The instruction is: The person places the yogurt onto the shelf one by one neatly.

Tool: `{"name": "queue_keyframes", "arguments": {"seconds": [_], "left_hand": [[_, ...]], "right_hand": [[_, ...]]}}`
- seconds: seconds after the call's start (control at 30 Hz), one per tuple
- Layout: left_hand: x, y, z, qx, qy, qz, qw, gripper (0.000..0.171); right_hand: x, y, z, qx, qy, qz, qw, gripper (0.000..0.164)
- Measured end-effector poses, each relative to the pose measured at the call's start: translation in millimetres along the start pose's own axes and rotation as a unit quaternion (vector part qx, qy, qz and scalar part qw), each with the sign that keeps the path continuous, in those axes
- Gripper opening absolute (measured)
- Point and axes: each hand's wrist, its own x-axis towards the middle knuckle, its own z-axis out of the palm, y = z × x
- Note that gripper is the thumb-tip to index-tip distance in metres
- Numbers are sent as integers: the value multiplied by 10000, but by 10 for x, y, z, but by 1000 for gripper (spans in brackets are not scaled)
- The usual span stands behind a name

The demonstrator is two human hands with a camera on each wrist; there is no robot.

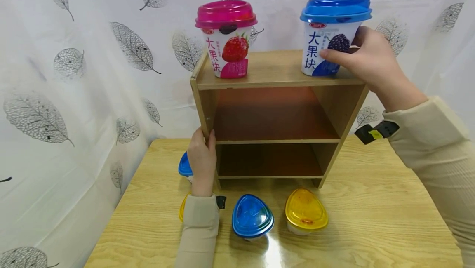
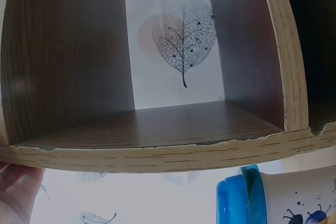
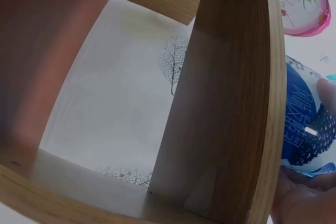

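Observation:
My right hand (image 1: 382, 64) grips a blue-lidded yogurt cup (image 1: 313, 49) from its right side, thumb across the blackberry picture. The cup is upright, its base at the right end of the wooden shelf unit's top (image 1: 274, 66). In the right wrist view, the fingers (image 3: 302, 198) and the printed blackberries (image 3: 315, 135) show at the right edge. Low on the shelf unit's left side panel (image 1: 203, 111), my left hand (image 1: 202, 158) holds the panel's edge. A pink-lidded strawberry yogurt cup (image 1: 226, 41) stands upright at the top's left end.
On the table (image 1: 371, 218), before the unit, stand another blue-lidded cup (image 1: 252, 216) and a yellow-lidded cup (image 1: 306, 210). One more blue lid (image 1: 184, 165) and a yellow lid (image 1: 182, 208) show partly behind my left hand and forearm. A leaf-patterned curtain (image 1: 92, 95) hangs behind.

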Motion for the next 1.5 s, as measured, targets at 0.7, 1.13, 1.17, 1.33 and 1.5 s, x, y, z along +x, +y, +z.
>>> {"name": "queue_keyframes", "arguments": {"seconds": [0.7, 1.13, 1.17, 1.33, 1.5], "left_hand": [[-2, 6, -4, -74, 0, 30, 10000, 23], [-10, -29, 15, -52, 51, 82, 9999, 23], [-10, -28, 16, -53, 56, 77, 9999, 23], [-11, -21, 16, -54, 40, 52, 10000, 23], [-6, -20, 12, -50, 73, 92, 9999, 23]], "right_hand": [[120, -17, 17, -113, -123, 215, 9996, 79], [-19, 29, 1, 462, 128, -73, 9988, 74], [-51, 38, -6, 566, 151, -114, 9982, 74], [-259, 125, -46, 959, 256, -269, 9947, 74], [-472, 220, -66, 1141, 369, -405, 9920, 69]]}}
